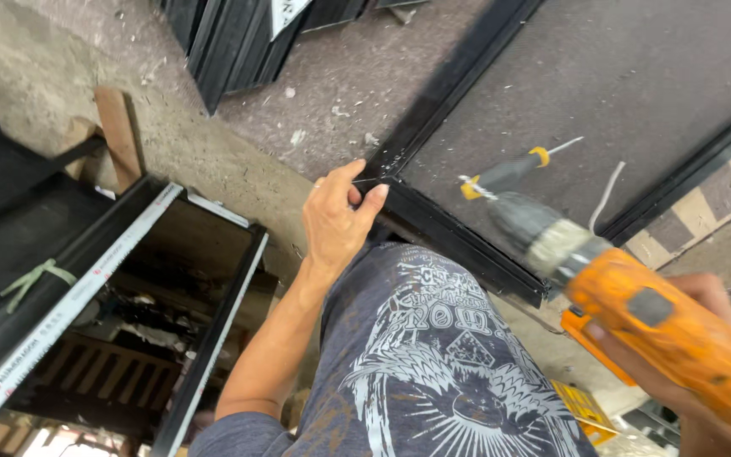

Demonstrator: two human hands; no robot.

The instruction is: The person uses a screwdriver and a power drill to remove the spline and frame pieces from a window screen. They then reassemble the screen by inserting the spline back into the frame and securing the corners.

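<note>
Left hand point(336, 216) pinches black frame corner point(391, 182); right hand point(704, 338) grips orange drill point(653, 326).

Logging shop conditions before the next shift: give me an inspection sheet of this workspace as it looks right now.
Surface: dark bench top, dusty, with pale chips.
Job's things: black frame, corner joint under the left hand; orange drill with a bit aimed toward it.
Clutter: screwdriver with yellow bands lying on the bench top; white strip beside it.
Grips: left hand pinches the frame corner; right hand holds the drill.
Cables: nothing seen.
Surroundings: stacked black profiles at top; a taped profile at left; concrete floor.
</note>
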